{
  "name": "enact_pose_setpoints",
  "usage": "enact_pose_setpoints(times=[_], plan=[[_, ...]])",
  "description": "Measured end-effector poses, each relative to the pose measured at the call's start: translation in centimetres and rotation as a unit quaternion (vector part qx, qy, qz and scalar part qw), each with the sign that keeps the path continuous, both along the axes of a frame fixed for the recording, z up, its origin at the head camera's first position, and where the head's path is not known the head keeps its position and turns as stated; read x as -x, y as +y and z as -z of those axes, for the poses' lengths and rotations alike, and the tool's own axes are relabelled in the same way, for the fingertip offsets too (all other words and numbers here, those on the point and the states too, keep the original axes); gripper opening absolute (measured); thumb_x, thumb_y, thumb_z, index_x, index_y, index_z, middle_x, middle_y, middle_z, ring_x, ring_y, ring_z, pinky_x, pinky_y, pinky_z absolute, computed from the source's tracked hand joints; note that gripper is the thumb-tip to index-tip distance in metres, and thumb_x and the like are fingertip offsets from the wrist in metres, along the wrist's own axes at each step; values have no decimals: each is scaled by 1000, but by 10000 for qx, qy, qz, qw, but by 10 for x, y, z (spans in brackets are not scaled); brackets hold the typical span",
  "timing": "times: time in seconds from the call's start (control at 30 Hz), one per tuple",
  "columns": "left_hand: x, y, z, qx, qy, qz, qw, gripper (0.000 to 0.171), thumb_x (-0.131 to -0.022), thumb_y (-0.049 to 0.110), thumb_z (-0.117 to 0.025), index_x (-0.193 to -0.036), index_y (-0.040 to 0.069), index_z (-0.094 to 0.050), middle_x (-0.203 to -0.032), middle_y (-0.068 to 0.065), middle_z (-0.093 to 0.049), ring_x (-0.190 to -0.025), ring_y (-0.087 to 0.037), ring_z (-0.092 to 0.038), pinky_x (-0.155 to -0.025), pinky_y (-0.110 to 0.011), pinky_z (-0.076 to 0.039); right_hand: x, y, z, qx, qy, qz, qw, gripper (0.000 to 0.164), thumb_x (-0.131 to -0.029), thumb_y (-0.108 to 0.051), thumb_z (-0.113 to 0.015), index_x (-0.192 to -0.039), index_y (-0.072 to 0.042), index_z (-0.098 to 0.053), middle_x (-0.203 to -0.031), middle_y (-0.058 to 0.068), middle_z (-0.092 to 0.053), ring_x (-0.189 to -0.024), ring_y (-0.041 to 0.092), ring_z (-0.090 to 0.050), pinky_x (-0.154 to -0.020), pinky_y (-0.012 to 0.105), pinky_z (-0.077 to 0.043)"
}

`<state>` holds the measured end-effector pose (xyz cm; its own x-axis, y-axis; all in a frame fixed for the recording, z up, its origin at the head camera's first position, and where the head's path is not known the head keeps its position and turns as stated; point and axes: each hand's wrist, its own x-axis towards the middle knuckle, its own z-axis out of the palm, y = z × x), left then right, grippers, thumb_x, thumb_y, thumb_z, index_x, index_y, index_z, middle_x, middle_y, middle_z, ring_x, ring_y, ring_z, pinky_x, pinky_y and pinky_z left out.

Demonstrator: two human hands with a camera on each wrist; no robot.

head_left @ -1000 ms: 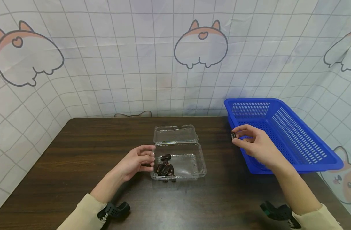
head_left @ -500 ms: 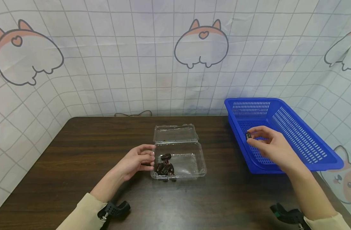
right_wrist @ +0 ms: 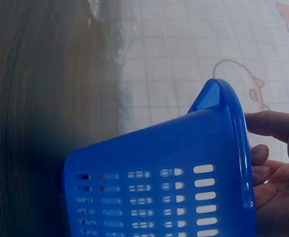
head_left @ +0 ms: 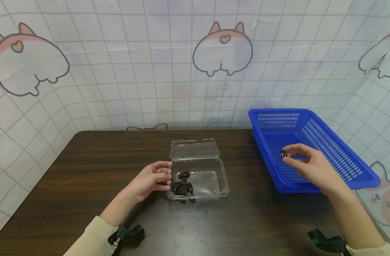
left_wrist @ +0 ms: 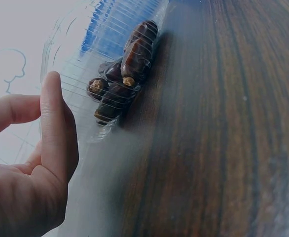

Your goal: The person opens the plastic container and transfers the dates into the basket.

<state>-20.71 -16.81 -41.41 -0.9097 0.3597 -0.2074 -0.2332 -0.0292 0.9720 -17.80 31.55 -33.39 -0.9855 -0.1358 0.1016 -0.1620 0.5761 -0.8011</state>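
Observation:
Several dark brown dates [head_left: 183, 186] lie bunched at the left end of a clear plastic clamshell box [head_left: 223, 177], whose lid [head_left: 195, 148] stands raised at the back. My left hand [head_left: 151, 180] rests its fingertips on the left side of the box; the left wrist view shows the dates [left_wrist: 136, 61] through the plastic, beyond the straight thumb. Over the blue plastic basket [head_left: 268, 160], my right hand [head_left: 311, 165] pinches a single date [head_left: 283, 154] between thumb and fingers. In the right wrist view the basket wall hides that date and part of the hand [right_wrist: 277, 168].
The basket stands at the right on the dark wooden table [head_left: 96, 170], against the back wall cloth [head_left: 150, 85] with its grid and corgi print. A black wrist strap mount [head_left: 126, 234] sits on each forearm.
My right hand has moved right with the date, from beside the basket's left rim to above its inside. The left hand and the box have stayed put.

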Motion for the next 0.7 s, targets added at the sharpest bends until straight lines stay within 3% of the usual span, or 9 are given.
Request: enact_pose_setpoints(times=[0.37, 0.7], plan=[[1, 1, 1, 49, -4, -54, 10000, 52, -100, 0, -60, -148, -5, -40, -112, -15, -57, -84, -18, -64, -77, -35, -62, -2, 6, 1, -32, 163, -73, 9998, 34, -103, -30, -65, -130, -9, -58, -105, 11, -58, -53, 19, -46, -44, 35, -40], [1, 1, 1, 31, 38, -31, 10000, 54, -100, 1, -59, -149, -6, -38, -111, -15, -57, -84, -18, -63, -76, -34, -62, 1, -15, -6, -41, 138, -374, 9992, 36, -104, -32, -64, -132, -10, -59, -114, 13, -60, -59, 22, -51, -46, 35, -43]])
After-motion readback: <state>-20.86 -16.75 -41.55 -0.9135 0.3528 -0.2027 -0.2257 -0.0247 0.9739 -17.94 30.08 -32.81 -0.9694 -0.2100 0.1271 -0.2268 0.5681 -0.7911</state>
